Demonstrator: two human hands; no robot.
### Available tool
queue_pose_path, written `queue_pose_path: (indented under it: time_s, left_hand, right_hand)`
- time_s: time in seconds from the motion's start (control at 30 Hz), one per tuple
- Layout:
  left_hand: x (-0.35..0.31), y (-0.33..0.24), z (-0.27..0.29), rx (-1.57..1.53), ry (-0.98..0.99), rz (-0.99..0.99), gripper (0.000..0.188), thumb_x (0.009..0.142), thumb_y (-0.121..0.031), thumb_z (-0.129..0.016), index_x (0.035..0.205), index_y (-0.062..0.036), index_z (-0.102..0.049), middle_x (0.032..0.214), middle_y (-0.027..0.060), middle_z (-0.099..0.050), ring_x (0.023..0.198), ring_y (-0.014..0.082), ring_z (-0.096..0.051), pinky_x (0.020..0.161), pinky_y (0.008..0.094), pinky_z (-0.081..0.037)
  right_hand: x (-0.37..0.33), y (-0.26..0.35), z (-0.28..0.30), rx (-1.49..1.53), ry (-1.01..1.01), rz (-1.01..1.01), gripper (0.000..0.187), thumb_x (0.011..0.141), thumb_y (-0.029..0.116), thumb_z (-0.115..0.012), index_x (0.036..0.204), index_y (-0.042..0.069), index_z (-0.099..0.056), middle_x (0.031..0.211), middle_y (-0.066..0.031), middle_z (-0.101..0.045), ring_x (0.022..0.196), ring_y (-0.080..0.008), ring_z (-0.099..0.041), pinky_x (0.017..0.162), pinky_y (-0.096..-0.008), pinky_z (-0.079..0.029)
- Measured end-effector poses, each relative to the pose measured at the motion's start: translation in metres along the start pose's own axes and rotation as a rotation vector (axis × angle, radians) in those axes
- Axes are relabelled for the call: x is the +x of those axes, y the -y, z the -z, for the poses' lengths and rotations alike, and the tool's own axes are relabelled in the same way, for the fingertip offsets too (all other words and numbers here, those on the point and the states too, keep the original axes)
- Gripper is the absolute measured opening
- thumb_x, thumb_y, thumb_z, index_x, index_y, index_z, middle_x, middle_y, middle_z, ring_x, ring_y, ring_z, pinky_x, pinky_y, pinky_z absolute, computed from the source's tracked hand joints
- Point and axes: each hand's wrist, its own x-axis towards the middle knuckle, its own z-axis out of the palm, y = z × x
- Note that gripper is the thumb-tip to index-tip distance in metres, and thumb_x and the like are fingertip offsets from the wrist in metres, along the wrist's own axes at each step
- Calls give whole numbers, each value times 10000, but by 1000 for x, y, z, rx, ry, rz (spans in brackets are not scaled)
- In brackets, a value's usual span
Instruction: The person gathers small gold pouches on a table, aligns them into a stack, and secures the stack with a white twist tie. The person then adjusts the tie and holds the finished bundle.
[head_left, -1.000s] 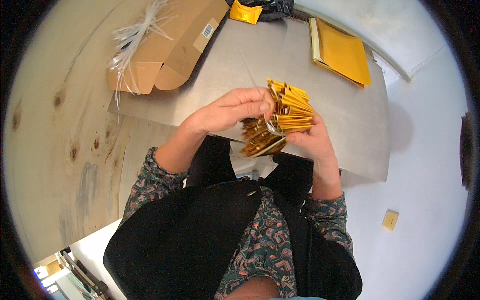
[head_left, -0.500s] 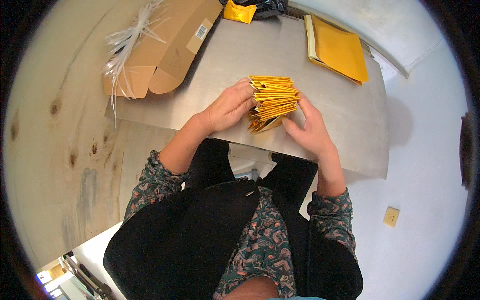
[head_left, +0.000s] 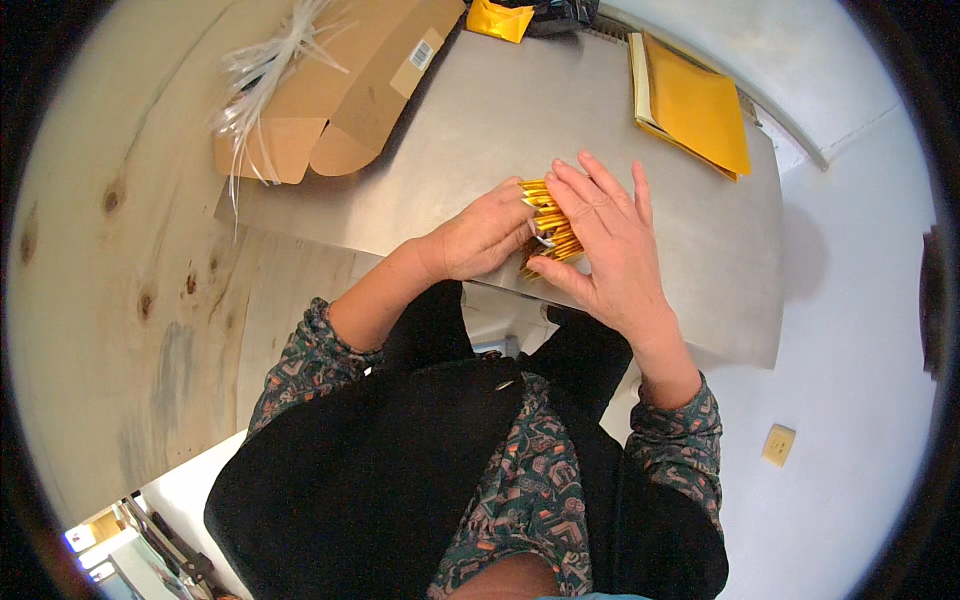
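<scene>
- L hand (head_left: pixel 480 238): curled, knuckles up, fingertips pressed vs the left edge of the stack of gold packets (head_left: pixel 545 232); looks like a light pinch on that edge, can't tell how firm.
- R hand (head_left: pixel 605 235): fingers spread wide & flat, palm down on top of the stack, thumb hooked under its near edge. Covers most of it; only the left strip shows btw the 2 hands.
- Stack: lies on the grey metal table (head_left: pixel 500 120), near the front edge, right under the R palm, touching both hands. Packets shiny gold w/ lighter edges, bunched side by side; count not readable.
- Beyond the R hand's fingertips, well apart: pile of yellow padded envelopes (head_left: pixel 695 105), at the table's far right corner.
- Beyond the L hand, far left: open brown cardboard box (head_left: pixel 335 95), flaps out, w/ a bundle of white plastic strips (head_left: pixel 262 70) over its left end.
- Straight ahead at the far table edge: 1 more gold pouch (head_left: pixel 500 20), next to smth dark, too cropped to tell.
- Left of the L forearm: pale wood surface (head_left: pixel 120 250) w/ knots.
- Sleeves: dark patterned, under a black apron (head_left: pixel 400 470).
</scene>
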Motion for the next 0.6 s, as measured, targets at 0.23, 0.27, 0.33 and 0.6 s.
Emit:
queue_pose_path:
  time_s: [0.23,0.27,0.33,0.6]
  left_hand:
    - [2,-2,-8,24,-60,14,237,985,-140,-468,1153,13,-536,1158,247,-546,1086,428,-513,982,489,-420]
    - [4,-5,-7,15,-87,-12,199,988,-129,-459,1103,7,-549,1123,234,-550,1064,415,-511,969,487,-419]
    - [11,-12,-3,39,-114,-48,179,1009,-145,-442,1018,-4,-552,1029,201,-559,1008,390,-528,917,465,-436]
    - [41,-33,41,-475,356,233,278,1056,-290,-467,938,-58,-566,802,-12,-514,774,112,-472,718,278,-423]
  right_hand:
    - [4,-1,14,183,111,1,762,753,296,-788,1412,61,-485,1422,-126,-488,1344,-334,-420,1157,-487,-291]
    - [6,-6,20,178,151,16,767,742,256,-794,1413,55,-479,1416,-126,-485,1336,-334,-418,1145,-468,-317]
    - [7,-16,30,183,211,11,770,733,198,-800,1412,43,-473,1401,-126,-489,1316,-331,-431,1122,-432,-355]
    - [-17,-51,36,628,255,-157,641,795,152,-757,1380,60,-514,1327,-149,-534,1189,-312,-554,1060,-397,-419]
